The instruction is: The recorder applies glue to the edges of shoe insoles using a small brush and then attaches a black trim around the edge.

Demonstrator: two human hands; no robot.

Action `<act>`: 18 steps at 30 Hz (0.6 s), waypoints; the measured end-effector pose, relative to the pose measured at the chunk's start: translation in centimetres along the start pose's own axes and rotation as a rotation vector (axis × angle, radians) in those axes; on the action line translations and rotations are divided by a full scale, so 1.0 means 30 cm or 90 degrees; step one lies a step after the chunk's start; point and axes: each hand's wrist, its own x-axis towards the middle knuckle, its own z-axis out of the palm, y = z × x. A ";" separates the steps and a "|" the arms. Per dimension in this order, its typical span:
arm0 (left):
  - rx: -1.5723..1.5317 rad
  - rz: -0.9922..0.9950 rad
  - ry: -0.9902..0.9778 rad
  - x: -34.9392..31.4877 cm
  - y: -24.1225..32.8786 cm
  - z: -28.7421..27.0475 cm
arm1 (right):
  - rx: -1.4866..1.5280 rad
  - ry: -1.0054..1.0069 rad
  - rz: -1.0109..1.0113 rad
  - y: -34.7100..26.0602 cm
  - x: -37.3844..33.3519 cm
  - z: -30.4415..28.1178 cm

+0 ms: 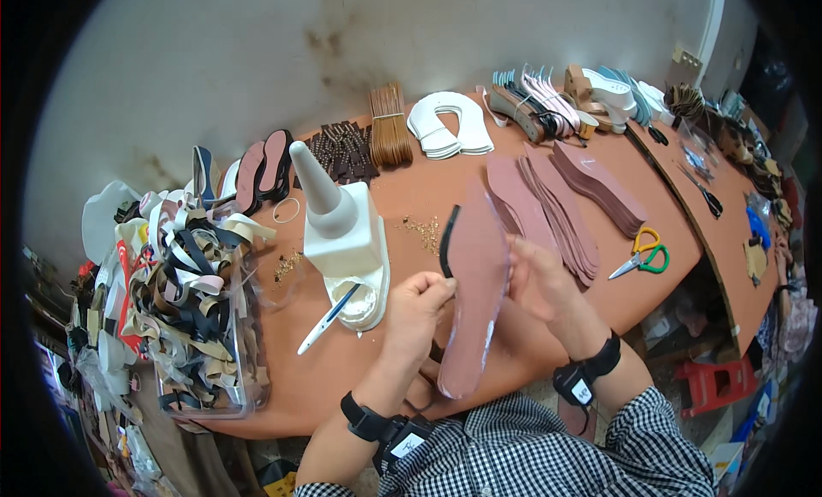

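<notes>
- One pink insole (pixel 478 300), a thin, smooth sole shape with a waisted middle and pale smears on its lower right edge, is held up over the near side of the table.
- One narrow black strip (pixel 449 242), slightly curved, stands along the insole's upper left edge.
- The left hand (pixel 418 307) has its fingers curled closed, thumb and forefinger pinching the strip's lower part at the insole's edge.
- The right hand (pixel 548 285) is loosely curved at the insole's right edge; some fingertips are hidden behind it, so I can't tell how tightly they close.
- Beyond the right hand lie three stacks of pink insoles (pixel 561 214), their layers too close to count.
- Near them rests one pair of scissors (pixel 642 253), with one yellow and one green handle loop.
- Left of the hands stands one white stand (pixel 342 240) topped by a smooth, blunt cone, a slim white tool (pixel 328 320) leaning in its round cup.
- Farther left, one clear plastic bin (pixel 257 401) overflows with tangled strap scraps (pixel 193 283).
- Everything sits on an orange-brown tabletop (pixel 295 360).
</notes>
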 end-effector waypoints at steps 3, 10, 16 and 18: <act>-0.038 -0.018 -0.003 0.011 0.014 -0.007 | -0.065 0.010 0.062 0.071 -0.059 -0.019; -0.018 -0.052 -0.059 0.002 -0.037 0.016 | -0.063 0.117 -0.015 0.140 -0.061 0.019; -0.066 -0.093 -0.061 -0.034 -0.065 0.006 | -0.048 0.123 -0.020 0.140 -0.081 0.022; -0.052 -0.076 -0.049 -0.038 -0.074 0.009 | -0.049 0.115 -0.028 0.143 -0.086 0.025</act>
